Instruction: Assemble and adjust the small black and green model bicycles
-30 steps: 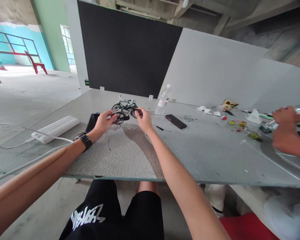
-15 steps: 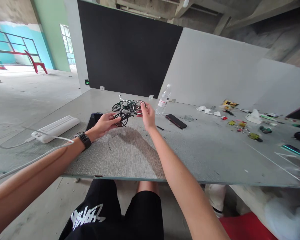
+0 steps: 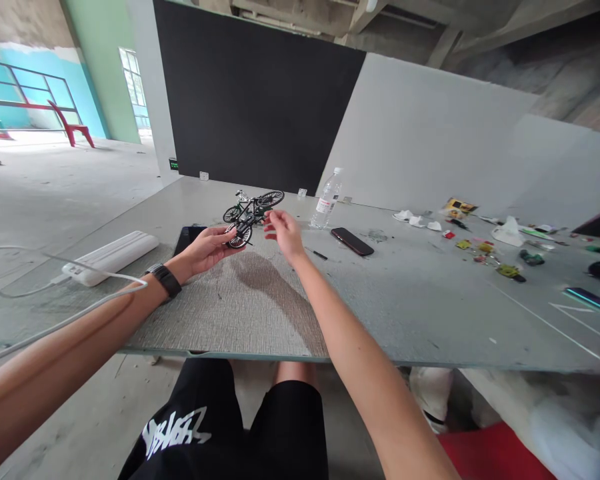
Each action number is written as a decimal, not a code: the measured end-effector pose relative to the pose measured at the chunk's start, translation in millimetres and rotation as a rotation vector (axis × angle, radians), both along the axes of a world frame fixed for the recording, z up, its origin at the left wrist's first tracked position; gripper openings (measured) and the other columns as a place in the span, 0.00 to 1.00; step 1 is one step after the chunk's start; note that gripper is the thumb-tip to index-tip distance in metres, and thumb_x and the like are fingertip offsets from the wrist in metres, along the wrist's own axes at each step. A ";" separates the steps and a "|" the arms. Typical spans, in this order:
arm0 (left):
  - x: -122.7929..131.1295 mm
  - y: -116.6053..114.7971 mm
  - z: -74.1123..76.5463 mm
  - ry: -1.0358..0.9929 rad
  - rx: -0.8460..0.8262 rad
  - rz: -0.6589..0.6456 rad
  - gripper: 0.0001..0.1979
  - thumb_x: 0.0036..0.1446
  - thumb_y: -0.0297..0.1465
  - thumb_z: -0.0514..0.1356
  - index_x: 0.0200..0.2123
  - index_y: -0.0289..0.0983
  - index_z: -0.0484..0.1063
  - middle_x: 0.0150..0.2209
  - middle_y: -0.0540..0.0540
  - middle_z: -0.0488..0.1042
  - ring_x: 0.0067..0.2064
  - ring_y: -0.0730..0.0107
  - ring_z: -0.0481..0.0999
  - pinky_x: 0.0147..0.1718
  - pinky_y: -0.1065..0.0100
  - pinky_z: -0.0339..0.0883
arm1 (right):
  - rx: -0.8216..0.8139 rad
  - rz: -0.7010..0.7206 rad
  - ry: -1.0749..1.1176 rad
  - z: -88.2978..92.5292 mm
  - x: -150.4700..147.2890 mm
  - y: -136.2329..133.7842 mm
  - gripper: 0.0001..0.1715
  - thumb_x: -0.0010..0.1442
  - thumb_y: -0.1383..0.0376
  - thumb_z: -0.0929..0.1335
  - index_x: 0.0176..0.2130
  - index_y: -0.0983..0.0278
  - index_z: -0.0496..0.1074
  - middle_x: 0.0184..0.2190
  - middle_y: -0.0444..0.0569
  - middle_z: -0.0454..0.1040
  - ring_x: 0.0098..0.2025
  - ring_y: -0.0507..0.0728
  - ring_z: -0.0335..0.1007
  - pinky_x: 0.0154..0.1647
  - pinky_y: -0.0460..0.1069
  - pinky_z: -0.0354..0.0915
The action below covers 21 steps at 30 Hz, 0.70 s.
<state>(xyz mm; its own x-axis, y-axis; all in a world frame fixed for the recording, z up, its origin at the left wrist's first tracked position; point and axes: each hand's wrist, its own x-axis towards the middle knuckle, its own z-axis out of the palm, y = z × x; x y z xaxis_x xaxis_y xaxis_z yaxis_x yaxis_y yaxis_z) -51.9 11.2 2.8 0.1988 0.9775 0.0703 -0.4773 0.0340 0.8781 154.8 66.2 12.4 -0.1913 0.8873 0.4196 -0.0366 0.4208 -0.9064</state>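
Note:
My left hand (image 3: pixel 211 248) is closed on one wheel of a small black model bicycle (image 3: pixel 253 217), pinching it between thumb and fingers. The bicycle is tilted, its other wheel raised toward the back right. Just behind it is a second small model bicycle, with dark green parts and a spoked wheel (image 3: pixel 231 214); the two overlap in view. My right hand (image 3: pixel 284 233) is beside the held bicycle with fingers apart and slightly bent, its fingertips close to the frame; whether they touch it I cannot tell.
A clear water bottle (image 3: pixel 327 200) stands behind my right hand, near a dark phone (image 3: pixel 353 241) and a small black stick (image 3: pixel 321 255). On the left lie a white power bank (image 3: pixel 113 257) with a cable and a dark flat device (image 3: pixel 187 238). Several small parts (image 3: pixel 485 248) are scattered right.
My right hand has let go of the bicycle's wheel and moved slightly down and left. The held bicycle has turned, its far wheel now lying flatter and higher.

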 end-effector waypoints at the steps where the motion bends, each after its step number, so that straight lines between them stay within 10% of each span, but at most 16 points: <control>1: -0.4 -0.4 0.2 -0.011 0.001 -0.006 0.06 0.65 0.20 0.60 0.35 0.28 0.76 0.36 0.43 0.77 0.36 0.73 0.79 0.45 0.65 0.79 | -0.013 0.020 -0.070 -1.4 -1.3 -0.6 0.19 0.63 0.48 0.69 0.41 0.61 0.73 0.36 0.47 0.77 0.33 0.51 0.73 0.29 0.45 0.69; 8: -4.1 -2.2 -0.9 -0.014 0.074 -0.052 0.06 0.60 0.20 0.65 0.41 0.31 0.74 0.39 0.43 0.79 0.37 0.68 0.82 0.41 0.66 0.79 | -0.185 0.293 -0.280 -10.3 -19.7 -10.5 0.17 0.64 0.52 0.69 0.34 0.62 0.72 0.31 0.44 0.75 0.27 0.47 0.70 0.25 0.42 0.64; 21: -4.9 1.5 -3.9 -0.066 0.049 -0.063 0.09 0.60 0.21 0.66 0.43 0.34 0.74 0.40 0.44 0.81 0.38 0.69 0.82 0.45 0.63 0.78 | -0.103 0.200 -0.132 -18.6 -31.7 -12.7 0.13 0.58 0.57 0.72 0.34 0.62 0.68 0.27 0.40 0.69 0.25 0.48 0.62 0.25 0.44 0.61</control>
